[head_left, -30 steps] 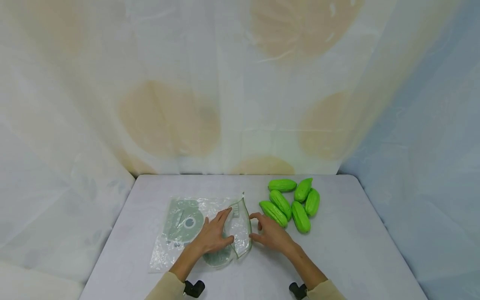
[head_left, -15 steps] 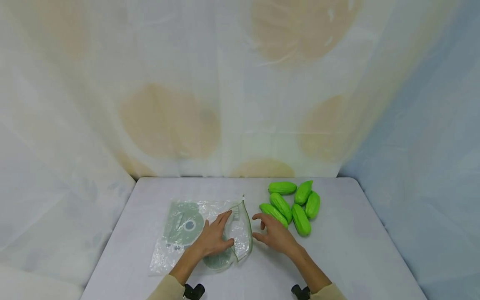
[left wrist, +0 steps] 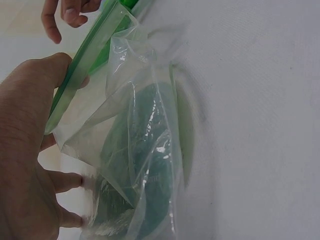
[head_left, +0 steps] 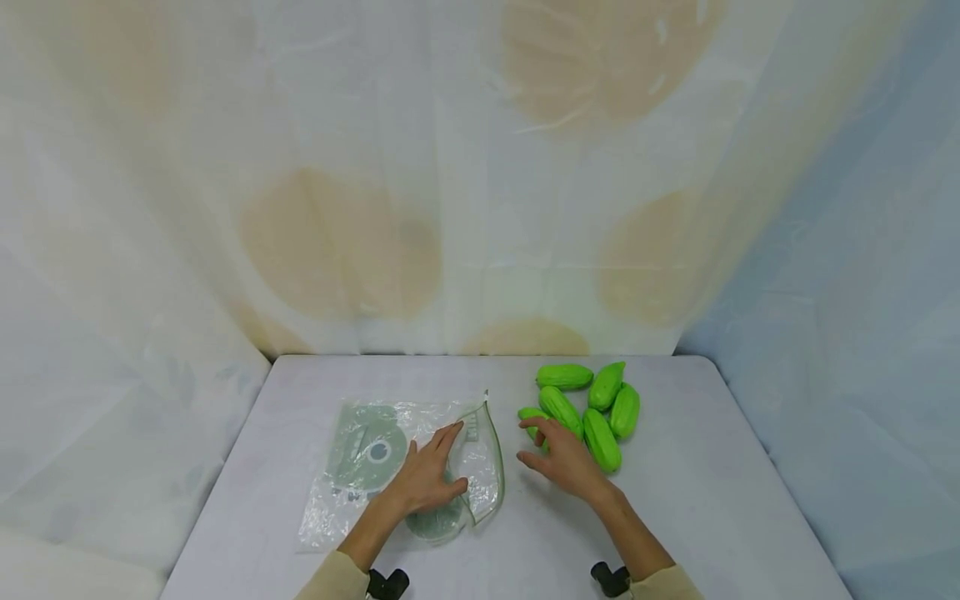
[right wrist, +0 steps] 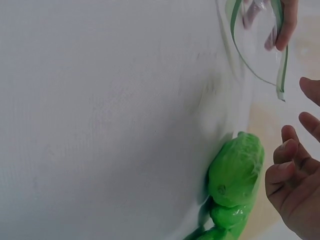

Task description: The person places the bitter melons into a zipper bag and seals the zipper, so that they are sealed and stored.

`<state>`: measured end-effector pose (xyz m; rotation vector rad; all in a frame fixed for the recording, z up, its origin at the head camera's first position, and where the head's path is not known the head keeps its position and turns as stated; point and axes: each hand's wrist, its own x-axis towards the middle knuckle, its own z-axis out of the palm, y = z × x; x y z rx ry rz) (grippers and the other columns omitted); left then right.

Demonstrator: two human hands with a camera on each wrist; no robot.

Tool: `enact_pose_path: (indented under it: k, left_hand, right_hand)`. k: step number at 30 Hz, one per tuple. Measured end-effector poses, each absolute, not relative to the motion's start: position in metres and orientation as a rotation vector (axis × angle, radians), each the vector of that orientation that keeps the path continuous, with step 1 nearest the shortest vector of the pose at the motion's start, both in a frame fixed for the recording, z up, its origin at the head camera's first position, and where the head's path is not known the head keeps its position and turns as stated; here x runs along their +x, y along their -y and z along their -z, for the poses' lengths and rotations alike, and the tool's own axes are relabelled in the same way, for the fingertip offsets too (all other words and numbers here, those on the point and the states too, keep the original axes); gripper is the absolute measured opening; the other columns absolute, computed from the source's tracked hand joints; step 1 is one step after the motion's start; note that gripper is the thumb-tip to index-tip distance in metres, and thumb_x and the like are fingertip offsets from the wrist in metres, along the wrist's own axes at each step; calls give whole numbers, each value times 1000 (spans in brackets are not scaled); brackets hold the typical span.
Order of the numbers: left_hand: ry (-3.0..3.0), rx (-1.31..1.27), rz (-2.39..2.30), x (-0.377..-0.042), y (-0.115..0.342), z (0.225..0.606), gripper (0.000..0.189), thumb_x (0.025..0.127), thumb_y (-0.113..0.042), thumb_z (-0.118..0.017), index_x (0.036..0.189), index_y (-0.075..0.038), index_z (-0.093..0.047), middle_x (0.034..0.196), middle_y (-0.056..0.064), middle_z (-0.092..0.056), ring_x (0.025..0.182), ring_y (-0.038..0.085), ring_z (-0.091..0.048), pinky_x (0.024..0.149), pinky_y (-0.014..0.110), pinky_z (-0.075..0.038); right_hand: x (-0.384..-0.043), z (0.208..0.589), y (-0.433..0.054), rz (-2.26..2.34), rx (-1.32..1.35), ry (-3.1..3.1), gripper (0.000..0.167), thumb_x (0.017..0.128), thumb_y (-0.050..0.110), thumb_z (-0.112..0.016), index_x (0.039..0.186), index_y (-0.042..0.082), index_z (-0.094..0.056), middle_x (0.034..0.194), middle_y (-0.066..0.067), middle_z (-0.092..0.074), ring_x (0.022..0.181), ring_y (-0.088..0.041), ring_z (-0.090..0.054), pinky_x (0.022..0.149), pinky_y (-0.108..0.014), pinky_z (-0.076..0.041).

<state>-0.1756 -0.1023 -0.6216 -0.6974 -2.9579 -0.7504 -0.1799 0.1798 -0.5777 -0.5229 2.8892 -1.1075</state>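
Note:
A clear plastic zip bag (head_left: pixel 367 500) with green print lies flat on the table, its green-edged mouth (left wrist: pixel 75 80) spread apart on the right side. Across the bag lies my left hand (head_left: pixel 427 479), fingers spread, the thumb hooked at the rim and holding one layer of the mouth up. To the right of the mouth hovers my right hand (head_left: pixel 566 458), fingers loosely bent, with nothing in it. It partly hides the nearest of several bright green ridged gourds (head_left: pixel 602 440). In the right wrist view a gourd (right wrist: pixel 235 170) sits beside the bent fingers.
The gourds lie in a loose cluster toward the back right of the white table (head_left: pixel 712 517). Hanging patterned sheets (head_left: pixel 450 167) enclose the table at the back and sides. A dark camera mount sits at each wrist.
My right hand has let go of the bag's rim and moved right toward the gourds. The left hand stays on the bag, whose mouth remains spread.

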Motion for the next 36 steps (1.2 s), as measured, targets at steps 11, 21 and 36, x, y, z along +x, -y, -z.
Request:
enact_pose_path:
  k: [11, 21, 36]
  left_hand:
    - [2965, -695, 758, -175, 103, 622, 91, 85, -42, -68, 160, -15, -25, 158, 7, -37, 138, 33, -47, 104, 78, -25]
    - [2971, -690, 747, -175, 104, 623, 92, 85, -43, -68, 161, -16, -24, 159, 7, -36, 139, 32, -46, 105, 77, -24]
    - [2954, -704, 749, -175, 103, 625, 92, 85, -43, -68, 160, -14, -25, 158, 7, -37, 140, 32, -45, 104, 77, -24]
  right_hand:
    - [-186, 581, -189, 1105, -469, -2926, 51, 88, 33, -77, 133, 15, -62, 99, -5, -60, 73, -12, -50, 62, -27, -45]
    - [-195, 584, -202, 1023, -368, -3018, 54, 86, 35, -79, 135, 20, -63, 102, -1, -58, 78, -12, -53, 67, -30, -47]
    - [-197, 586, -211, 996, -300, -3027, 54, 86, 37, -79, 135, 20, -63, 102, -2, -56, 79, -14, -52, 68, -32, -47]
